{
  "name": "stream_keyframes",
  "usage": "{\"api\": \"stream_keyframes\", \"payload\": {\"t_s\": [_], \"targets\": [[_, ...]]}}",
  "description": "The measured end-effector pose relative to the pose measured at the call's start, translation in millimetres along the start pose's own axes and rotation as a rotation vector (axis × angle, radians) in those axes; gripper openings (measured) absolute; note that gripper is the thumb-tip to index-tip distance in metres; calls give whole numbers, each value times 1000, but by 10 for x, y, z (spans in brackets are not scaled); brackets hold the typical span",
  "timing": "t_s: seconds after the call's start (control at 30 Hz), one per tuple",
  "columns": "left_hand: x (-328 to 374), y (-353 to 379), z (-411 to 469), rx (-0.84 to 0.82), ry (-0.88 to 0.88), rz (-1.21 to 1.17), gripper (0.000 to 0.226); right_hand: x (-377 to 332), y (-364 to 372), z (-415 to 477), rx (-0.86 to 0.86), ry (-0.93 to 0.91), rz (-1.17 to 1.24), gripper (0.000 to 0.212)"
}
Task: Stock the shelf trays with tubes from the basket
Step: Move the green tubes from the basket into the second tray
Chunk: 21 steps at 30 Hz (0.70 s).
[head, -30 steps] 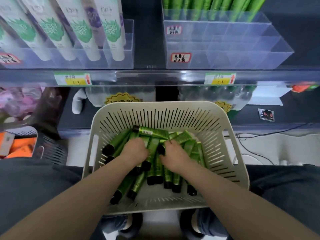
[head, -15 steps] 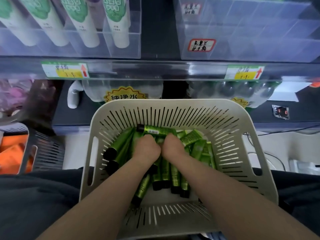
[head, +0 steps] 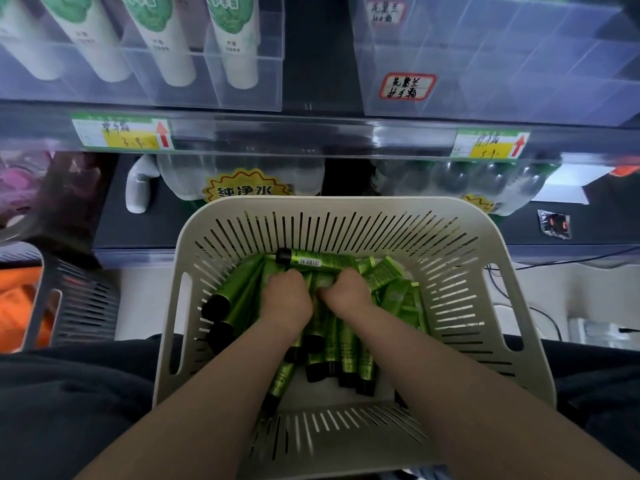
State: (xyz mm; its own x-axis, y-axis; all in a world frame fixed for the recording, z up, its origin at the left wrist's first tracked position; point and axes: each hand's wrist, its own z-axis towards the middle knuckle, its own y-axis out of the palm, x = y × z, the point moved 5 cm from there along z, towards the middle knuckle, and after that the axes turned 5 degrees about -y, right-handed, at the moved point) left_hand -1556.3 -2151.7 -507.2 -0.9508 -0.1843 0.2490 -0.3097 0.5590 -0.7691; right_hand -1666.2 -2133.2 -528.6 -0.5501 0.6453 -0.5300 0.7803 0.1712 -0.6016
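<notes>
A cream slotted basket (head: 460, 258) rests on my lap and holds several green tubes (head: 322, 263) with black caps. Both hands are down in the pile, side by side. My left hand (head: 285, 301) is curled around a bunch of tubes, and my right hand (head: 348, 292) is closed on tubes next to it. My fingertips are hidden among the tubes. Above, a clear divided shelf tray (head: 502, 64) with a red-framed label stands at the upper right.
A clear tray of white tubes (head: 166, 46) sits at the upper left. Price tags (head: 121, 135) line the shelf edge. Water bottles (head: 242, 174) stand on the lower shelf behind the basket. A grey crate with orange contents (head: 45, 299) is at the left.
My hands have drawn together in the middle of the basket and closed on tubes. The view has moved closer to the shelf and basket.
</notes>
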Motion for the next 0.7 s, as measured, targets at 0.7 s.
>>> {"api": "stream_keyframes", "payload": {"t_s": [0.7], "targets": [[-28, 145, 8, -203, 39, -164, 36, 133, -116, -51, -101, -3, 25, 23]]}}
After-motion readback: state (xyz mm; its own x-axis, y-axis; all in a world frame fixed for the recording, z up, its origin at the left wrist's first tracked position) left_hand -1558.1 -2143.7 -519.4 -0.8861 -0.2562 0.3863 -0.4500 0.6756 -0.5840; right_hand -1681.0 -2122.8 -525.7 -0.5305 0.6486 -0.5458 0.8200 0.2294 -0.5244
